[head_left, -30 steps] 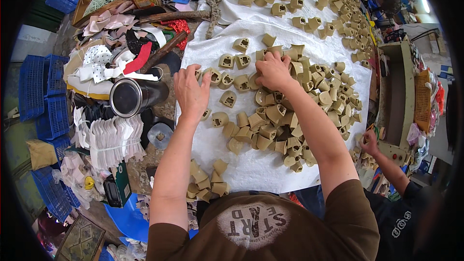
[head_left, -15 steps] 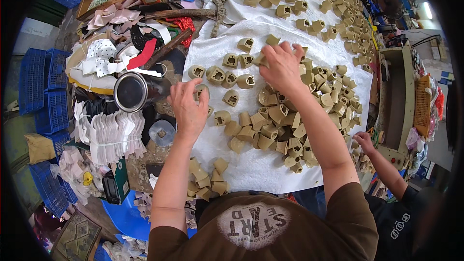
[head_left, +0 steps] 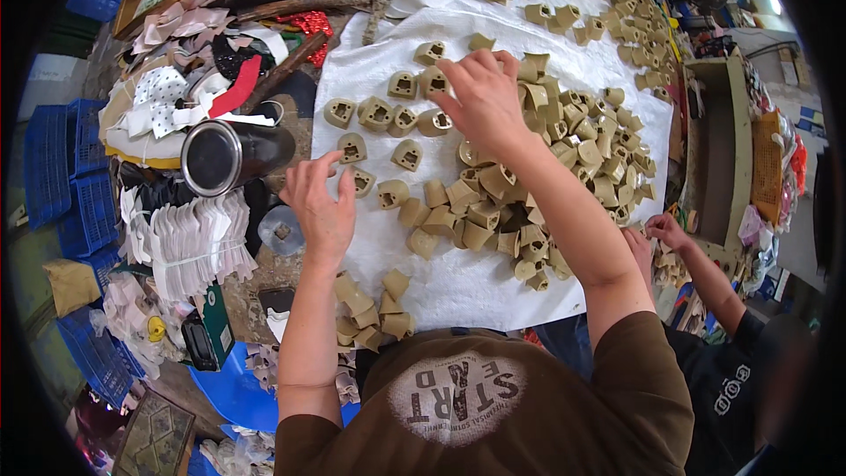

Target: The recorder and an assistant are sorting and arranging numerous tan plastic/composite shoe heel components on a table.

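Many small tan moulded pieces (head_left: 493, 185) lie on a white sheet (head_left: 458, 282) over the table. My right hand (head_left: 480, 97) rests on the pile at the far middle, fingers curled on one tan piece (head_left: 436, 84). My left hand (head_left: 322, 203) hovers at the sheet's left edge, fingers spread, next to a single tan piece (head_left: 361, 181). A short row of the pieces (head_left: 379, 112) lies face up between my hands.
A metal cup (head_left: 216, 157) lies left of the sheet, with a stack of white cut pieces (head_left: 189, 242) and fabric scraps (head_left: 176, 88). Blue crates (head_left: 62, 176) stand at far left. Another person's hands (head_left: 665, 229) work at the right edge. More tan pieces (head_left: 370, 308) lie near me.
My left hand has drawn back toward me and to the sheet's left edge. My right hand has stayed on the pile, shifting a little to the left.
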`<state>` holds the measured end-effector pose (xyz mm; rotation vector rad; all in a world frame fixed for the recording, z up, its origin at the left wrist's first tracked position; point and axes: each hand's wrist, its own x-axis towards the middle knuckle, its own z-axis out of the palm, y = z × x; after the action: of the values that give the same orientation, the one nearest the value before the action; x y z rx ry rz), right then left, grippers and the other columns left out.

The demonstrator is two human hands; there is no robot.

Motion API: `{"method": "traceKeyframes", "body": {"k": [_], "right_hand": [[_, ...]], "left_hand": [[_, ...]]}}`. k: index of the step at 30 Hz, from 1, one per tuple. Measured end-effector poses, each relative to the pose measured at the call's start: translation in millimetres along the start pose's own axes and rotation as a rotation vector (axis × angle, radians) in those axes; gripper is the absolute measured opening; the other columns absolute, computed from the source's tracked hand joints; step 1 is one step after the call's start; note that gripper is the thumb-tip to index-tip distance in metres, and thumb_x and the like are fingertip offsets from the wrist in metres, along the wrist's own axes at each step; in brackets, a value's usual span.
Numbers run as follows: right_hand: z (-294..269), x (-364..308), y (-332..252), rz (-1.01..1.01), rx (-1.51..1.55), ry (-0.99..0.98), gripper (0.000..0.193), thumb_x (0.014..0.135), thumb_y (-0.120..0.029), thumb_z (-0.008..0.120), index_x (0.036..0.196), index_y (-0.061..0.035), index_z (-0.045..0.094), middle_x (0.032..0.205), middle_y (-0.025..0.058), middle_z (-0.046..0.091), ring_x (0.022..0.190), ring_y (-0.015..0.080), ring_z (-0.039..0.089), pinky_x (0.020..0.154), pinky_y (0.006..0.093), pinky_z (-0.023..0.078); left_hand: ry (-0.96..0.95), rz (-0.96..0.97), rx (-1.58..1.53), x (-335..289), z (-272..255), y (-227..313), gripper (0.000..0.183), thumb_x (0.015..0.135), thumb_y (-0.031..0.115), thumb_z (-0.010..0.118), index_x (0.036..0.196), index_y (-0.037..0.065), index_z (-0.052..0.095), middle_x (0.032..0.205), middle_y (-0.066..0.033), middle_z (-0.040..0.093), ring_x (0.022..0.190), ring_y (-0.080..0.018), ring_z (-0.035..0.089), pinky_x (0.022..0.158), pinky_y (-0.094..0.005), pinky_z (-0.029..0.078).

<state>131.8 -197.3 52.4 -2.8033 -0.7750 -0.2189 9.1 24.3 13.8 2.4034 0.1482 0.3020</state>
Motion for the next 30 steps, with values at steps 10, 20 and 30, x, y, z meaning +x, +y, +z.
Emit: {"method": "traceKeyframes", "body": {"k": [10, 20, 30], "right_hand": [[-69.0, -112.2, 10.0, 0.272, 0.057, -0.323, 0.025, 0.073, -0.019, 0.072, 0.097, -0.0121, 0.067, 0.108, 0.0079, 0.047, 0.109, 0.0274, 0.041, 0.092, 0.0433, 0.031], [-35.3, -134.1, -12.3, 0.287, -0.196, -0.087, 0.01, 0.075, -0.019, 0.063, 0.08, -0.0138, 0.069, 0.115, 0.0069, 0.047, 0.117, 0.0264, 0.037, 0.098, 0.0492, 0.02], [-31.3, -141.2, -6.4, 0.265, -0.103, -0.169, 0.017, 0.068, -0.015, 0.071, 0.085, -0.0146, 0.068, 0.126, 0.0077, 0.042, 0.126, 0.0286, 0.03, 0.1, 0.0529, 0.018]], "left_hand": [[-0.371, 0.138, -0.002, -39.8, 33.5, 49.8, 0.033, 0.072, 0.02, 0.073, 0.102, 0.008, 0.067, 0.096, -0.0071, 0.05, 0.1, -0.0264, 0.044, 0.087, -0.0423, 0.031], [-0.631, 0.002, 0.141, -31.5, 67.5, 76.4, 0.039, 0.072, 0.03, 0.073, 0.105, 0.01, 0.069, 0.11, -0.0097, 0.053, 0.111, -0.0293, 0.041, 0.091, -0.0445, 0.032], [-0.334, 0.102, 0.006, -45.2, 39.3, 84.0, 0.033, 0.066, 0.025, 0.073, 0.094, 0.012, 0.063, 0.096, -0.0034, 0.054, 0.1, -0.0255, 0.045, 0.087, -0.0419, 0.033]]}}
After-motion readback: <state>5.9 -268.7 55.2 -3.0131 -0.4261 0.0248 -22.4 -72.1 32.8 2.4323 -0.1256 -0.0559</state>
